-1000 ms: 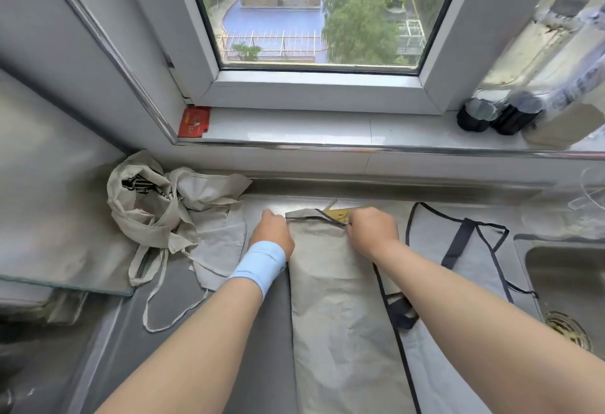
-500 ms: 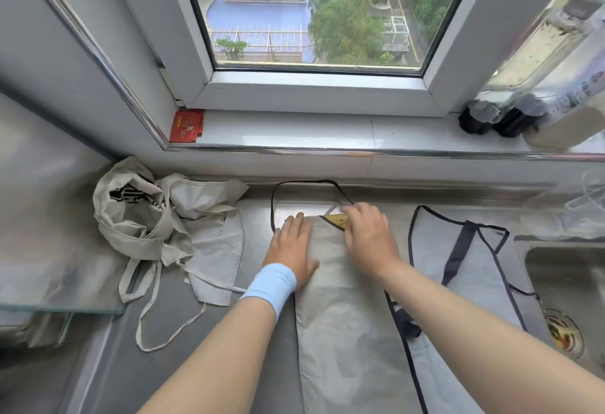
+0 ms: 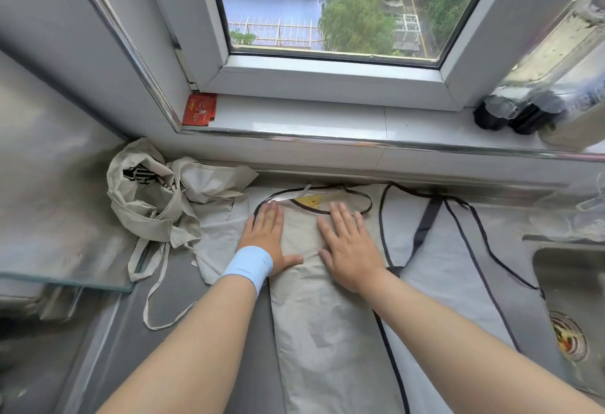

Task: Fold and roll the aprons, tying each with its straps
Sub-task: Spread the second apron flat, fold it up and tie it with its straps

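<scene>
Head view: left hand (image 3: 266,240) and right hand (image 3: 348,250), fingers flat and straight, smooth the folded apron (image 3: 327,331); rolling from its top likely comes next.

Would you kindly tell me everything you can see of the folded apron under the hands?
The folded apron is a long, narrow strip of creased grey-beige cloth, flat on the counter, with a yellow patch and black strap loop at its far end. The left hand and right hand press flat on it.

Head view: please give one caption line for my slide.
Left hand and right hand press flat on a folded apron near the sink.
</scene>
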Available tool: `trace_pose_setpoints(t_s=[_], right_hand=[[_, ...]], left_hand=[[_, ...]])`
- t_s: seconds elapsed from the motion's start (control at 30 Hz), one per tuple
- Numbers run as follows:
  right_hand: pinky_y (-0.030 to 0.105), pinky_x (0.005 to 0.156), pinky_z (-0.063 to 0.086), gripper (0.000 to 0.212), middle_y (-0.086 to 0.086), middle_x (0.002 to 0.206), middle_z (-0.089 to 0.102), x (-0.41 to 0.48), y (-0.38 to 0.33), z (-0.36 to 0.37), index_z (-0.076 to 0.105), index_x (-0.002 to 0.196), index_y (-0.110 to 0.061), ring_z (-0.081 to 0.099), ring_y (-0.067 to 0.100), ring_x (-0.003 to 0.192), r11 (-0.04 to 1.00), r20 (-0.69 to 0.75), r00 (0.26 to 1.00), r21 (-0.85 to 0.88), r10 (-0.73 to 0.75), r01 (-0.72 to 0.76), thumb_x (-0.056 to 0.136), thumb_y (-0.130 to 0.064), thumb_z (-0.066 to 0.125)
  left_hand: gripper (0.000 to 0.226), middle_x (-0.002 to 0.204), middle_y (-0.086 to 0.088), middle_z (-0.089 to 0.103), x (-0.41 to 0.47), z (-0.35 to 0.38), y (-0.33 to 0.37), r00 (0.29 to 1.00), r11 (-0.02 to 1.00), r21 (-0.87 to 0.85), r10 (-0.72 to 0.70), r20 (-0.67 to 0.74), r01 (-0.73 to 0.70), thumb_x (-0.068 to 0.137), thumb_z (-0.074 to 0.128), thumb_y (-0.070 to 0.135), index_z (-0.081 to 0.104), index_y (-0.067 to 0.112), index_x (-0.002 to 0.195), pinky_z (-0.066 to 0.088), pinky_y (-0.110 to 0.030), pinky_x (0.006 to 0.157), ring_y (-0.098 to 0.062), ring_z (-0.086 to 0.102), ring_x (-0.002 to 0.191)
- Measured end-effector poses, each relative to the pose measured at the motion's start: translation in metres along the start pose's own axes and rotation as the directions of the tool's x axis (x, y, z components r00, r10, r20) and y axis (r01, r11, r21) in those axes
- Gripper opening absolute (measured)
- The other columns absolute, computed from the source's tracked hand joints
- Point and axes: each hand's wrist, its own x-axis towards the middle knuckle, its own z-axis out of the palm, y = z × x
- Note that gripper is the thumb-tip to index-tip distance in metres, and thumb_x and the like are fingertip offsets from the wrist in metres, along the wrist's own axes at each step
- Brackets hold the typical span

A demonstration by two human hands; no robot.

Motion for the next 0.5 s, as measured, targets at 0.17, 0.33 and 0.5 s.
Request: trace_pose_setpoints(t_s=[0.17,0.33,0.5], right_hand=[[0.048,0.119,0.027,0.061,0.017,0.156,0.035,-0.015,-0.028,0.013,0.045,0.147,-0.010,0.032,0.033,0.146,0.984,-0.056,0.991,0.118,-0.125,0.131,0.094,-0.039,0.036],[0.041,0.117,0.012,0.067,0.015,0.160,0.027,-0.043,-0.021,0.030,0.036,0.153,-0.017,0.027,0.031,0.147,0.998,0.008,1.000,0.067,-0.011,0.010,0.096,-0.053,0.035],[0.043,0.121,0.010,0.071,0.014,0.165,0.011,-0.073,-0.018,0.026,0.022,0.157,-0.011,0.007,0.028,0.153,0.993,-0.088,0.993,0.083,-0.079,0.087,0.099,-0.051,0.036]], left_hand=[[0.069,0.147,-0.003,0.032,-0.015,0.004,0.000,0.935,0.993,0.029,0.120,-0.332,-0.118,0.083,0.052,0.062,0.037,0.022,0.137,0.027,-0.038,0.105,-0.025,0.031,0.132],[0.071,0.150,-0.012,0.039,-0.037,0.039,0.029,0.957,0.990,-0.080,0.088,-0.276,-0.114,0.085,0.043,0.059,0.044,0.016,0.142,0.023,-0.043,0.115,-0.032,0.037,0.137],[0.092,0.160,-0.009,-0.008,-0.047,0.050,0.039,0.971,0.997,0.045,0.078,-0.225,-0.070,0.083,0.026,0.075,-0.001,0.020,0.152,-0.008,-0.050,0.116,-0.029,-0.003,0.149]])
